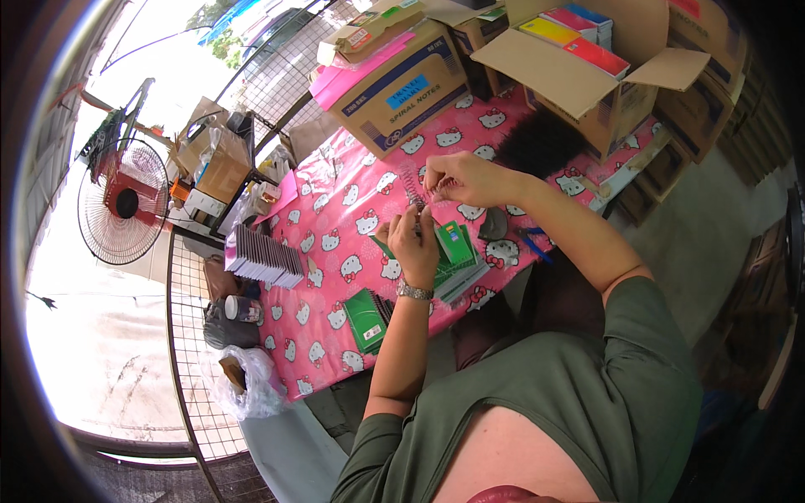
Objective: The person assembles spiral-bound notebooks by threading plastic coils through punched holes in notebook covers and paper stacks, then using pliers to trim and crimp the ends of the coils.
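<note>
If the left hand (411, 241), fingers pinched on the thin, dark spiral coil (418, 202) above green rectangular paper notebooks (455, 246) near the table's (329, 283) near edge, tugs unevenly against the right hand (466, 180), whose grip I cannot tell, the coil could bend.

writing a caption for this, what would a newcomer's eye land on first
Most likely the pink cat-print tablecloth filling the middle. Over it, the left hand, metal watch at its wrist, and the right hand are close together by green notebooks. An open carton of bright booklets stands at upper right.
</note>
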{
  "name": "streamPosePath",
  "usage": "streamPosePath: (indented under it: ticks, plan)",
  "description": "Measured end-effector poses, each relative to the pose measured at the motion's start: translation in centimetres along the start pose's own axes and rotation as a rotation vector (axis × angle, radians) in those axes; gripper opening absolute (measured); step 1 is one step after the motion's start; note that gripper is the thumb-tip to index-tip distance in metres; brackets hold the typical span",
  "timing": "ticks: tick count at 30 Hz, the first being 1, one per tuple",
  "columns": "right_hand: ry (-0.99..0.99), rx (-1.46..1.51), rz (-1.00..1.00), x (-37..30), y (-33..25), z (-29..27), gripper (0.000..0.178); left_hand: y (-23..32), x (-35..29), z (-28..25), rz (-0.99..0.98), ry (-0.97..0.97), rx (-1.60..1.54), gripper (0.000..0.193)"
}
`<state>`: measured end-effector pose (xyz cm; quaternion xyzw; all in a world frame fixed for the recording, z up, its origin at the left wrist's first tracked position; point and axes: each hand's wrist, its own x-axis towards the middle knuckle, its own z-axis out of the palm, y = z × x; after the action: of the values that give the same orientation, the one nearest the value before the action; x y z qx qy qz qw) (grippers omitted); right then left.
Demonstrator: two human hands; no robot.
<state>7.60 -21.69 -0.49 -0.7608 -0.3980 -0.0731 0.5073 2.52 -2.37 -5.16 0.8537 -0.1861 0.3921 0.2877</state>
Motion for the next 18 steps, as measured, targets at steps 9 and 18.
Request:
streamPosePath:
  ticks: [9, 18]
  plan:
    - [0.015, 0.000, -0.090, -0.3, -0.2, 0.2, 0.016, 0.1, 0.0, 0.2, -0.001, -0.008, 0.005, 0.012]
    - [0.279, -0.097, 0.001, -0.5, -2.0, 0.4, 0.019, -0.4, -0.1, 0.5, 0.008, 0.036, -0.013, 0.012]
